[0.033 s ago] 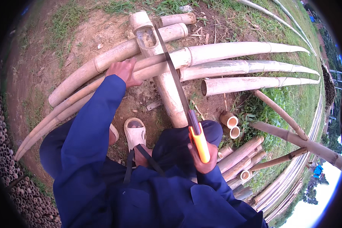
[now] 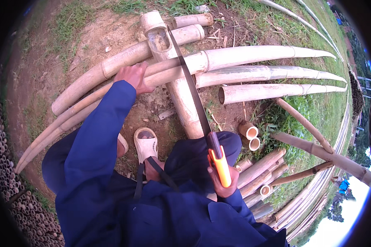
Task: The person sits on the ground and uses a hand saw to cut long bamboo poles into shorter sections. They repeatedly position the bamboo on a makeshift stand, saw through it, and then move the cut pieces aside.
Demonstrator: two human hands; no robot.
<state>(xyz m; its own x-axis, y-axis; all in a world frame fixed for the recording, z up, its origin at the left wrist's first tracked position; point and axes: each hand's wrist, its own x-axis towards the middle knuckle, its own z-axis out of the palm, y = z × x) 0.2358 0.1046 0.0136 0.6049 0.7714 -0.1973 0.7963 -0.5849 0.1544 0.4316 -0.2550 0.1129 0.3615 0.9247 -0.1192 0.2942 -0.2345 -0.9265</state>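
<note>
I see the left hand (image 2: 132, 78) clasping a bamboo pole (image 2: 165, 75) at ten o'clock, apparently not yet sawn through, the right hand (image 2: 226, 190) gripping a saw (image 2: 200, 105) at five, cut pieces (image 2: 261, 166) at four.

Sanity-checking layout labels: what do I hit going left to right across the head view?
Stacked bamboo pieces → left hand → saw → two short bamboo tubes → thick slanting pole
</note>
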